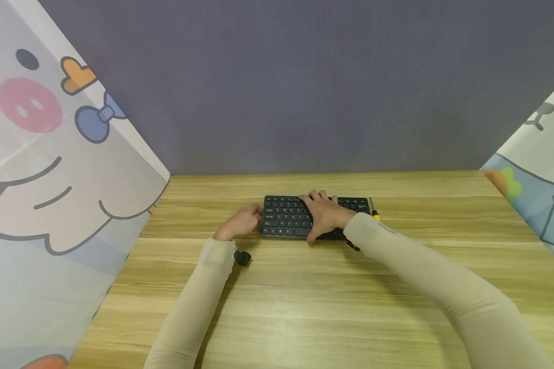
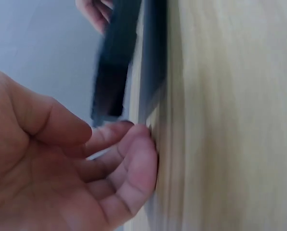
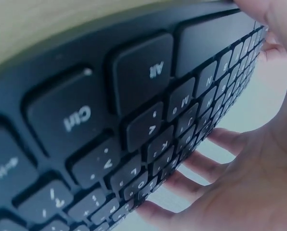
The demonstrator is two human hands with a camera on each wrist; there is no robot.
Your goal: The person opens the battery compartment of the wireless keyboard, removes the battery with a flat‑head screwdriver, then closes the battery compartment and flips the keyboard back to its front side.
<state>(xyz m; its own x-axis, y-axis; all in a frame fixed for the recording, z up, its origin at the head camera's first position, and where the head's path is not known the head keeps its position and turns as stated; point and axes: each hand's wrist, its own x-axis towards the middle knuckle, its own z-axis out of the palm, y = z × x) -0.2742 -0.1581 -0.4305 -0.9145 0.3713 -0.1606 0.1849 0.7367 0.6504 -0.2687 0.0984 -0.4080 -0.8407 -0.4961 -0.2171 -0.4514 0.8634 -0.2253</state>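
A black keyboard (image 1: 286, 218) with white key lettering is raised slightly off the wooden table (image 2: 230, 120); the left wrist view shows a gap below it. Across its right half, my right hand (image 1: 325, 214) grips it, thumb at the near edge and fingertips at the far edge. The right wrist view shows the keys (image 3: 141, 72) close up beneath the arched hand. By the keyboard's left end, my left hand (image 1: 242, 221) has loosely curled fingers (image 2: 138, 168) low against the table. Nothing is visible between its thumb and fingers.
Just right of the keyboard lies a thin tool with a metal shaft and a yellow and black handle (image 1: 376, 215), partly hidden by the right sleeve. A grey panel (image 1: 323, 92) stands behind the table, with cartoon-printed sheets (image 1: 74, 205) at the sides.
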